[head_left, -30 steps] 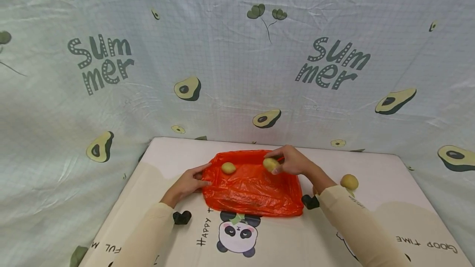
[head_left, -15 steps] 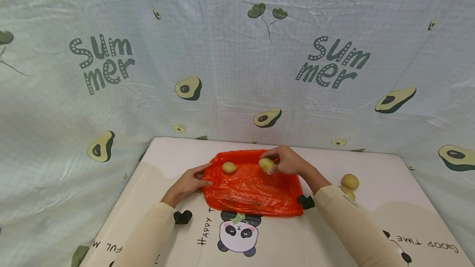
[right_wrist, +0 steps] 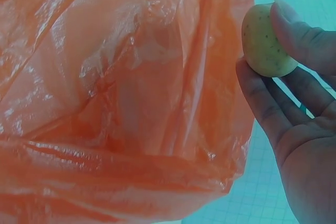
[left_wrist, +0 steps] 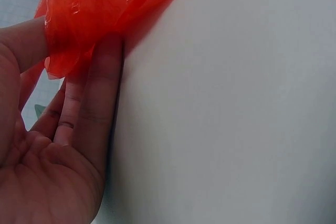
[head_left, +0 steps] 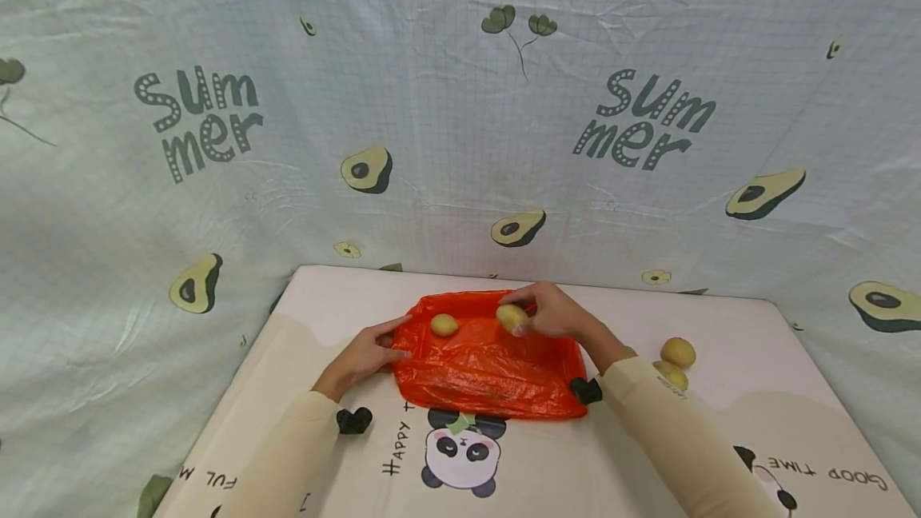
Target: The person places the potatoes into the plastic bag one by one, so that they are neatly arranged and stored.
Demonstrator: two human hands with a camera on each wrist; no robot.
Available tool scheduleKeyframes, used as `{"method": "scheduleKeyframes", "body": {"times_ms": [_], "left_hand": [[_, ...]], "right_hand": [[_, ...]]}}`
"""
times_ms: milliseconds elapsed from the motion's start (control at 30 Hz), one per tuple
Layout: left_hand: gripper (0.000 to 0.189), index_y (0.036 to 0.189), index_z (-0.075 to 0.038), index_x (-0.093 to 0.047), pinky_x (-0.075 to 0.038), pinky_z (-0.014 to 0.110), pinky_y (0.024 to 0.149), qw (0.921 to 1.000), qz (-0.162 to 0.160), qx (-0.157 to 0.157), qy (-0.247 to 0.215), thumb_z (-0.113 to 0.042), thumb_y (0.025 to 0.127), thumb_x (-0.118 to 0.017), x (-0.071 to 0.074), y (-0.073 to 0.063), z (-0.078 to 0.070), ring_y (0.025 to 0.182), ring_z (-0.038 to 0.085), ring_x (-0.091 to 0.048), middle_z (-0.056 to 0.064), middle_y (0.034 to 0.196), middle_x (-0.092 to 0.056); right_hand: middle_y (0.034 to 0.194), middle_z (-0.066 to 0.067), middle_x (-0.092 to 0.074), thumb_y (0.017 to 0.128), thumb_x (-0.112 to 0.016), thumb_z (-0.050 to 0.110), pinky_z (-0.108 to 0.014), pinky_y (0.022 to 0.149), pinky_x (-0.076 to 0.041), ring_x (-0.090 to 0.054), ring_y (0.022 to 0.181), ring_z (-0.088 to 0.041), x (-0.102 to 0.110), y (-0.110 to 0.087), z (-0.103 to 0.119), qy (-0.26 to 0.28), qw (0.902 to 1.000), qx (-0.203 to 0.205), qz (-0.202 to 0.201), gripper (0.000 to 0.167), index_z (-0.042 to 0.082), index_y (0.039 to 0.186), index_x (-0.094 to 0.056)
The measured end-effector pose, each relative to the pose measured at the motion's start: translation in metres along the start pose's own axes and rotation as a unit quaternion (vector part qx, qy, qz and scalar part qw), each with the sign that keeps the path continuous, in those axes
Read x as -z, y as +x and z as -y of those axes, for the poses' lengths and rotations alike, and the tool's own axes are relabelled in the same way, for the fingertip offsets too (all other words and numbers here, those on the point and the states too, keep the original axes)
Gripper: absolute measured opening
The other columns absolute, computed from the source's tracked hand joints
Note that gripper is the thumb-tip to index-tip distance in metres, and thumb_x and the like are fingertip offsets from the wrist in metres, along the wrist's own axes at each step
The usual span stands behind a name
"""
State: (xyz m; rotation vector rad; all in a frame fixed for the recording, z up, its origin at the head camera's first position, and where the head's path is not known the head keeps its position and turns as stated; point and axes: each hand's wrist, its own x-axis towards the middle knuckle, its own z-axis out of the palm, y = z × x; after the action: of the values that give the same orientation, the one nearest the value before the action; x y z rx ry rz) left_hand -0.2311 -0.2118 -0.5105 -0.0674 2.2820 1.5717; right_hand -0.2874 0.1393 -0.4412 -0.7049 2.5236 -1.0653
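A red plastic bag lies spread in a shallow rectangular shape, its sides standing up. My left hand pinches its left edge, thumb on one side and fingers on the other, as the left wrist view shows with the bag's film between them. Over the bag's right half, my right hand holds a yellow, speckled potato between thumb and fingertips. Another potato rests inside the bag near its back left corner.
On the table's right side sit two more potatoes, a rear one and a front one partly behind the right sleeve. The table has a printed cover, and a hanging cloth rises behind it.
My right hand has shifted a little left over the bag, carrying the potato. The front potato at right shows more as the sleeve moves off it. My left hand stays in place.
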Motion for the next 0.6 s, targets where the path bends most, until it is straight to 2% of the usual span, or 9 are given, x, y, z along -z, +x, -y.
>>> {"method": "scheduleKeyframes", "body": {"times_ms": [600], "left_hand": [[0.071,0.159,-0.020,-0.045,-0.064,0.037,0.093,0.9999,0.005,-0.003,0.011,-0.008,0.095,-0.072,-0.001,-0.001,-0.001,0.113,0.028,-0.064,0.024,0.156,-0.050]], "right_hand": [[0.120,-0.009,-0.074,0.086,-0.082,0.004,-0.043,0.098,-0.061,-0.064,0.099,-0.022,-0.014,0.015,0.003,0.005,0.9999,-0.004,-0.015,0.046,0.006,0.131,-0.073]]}}
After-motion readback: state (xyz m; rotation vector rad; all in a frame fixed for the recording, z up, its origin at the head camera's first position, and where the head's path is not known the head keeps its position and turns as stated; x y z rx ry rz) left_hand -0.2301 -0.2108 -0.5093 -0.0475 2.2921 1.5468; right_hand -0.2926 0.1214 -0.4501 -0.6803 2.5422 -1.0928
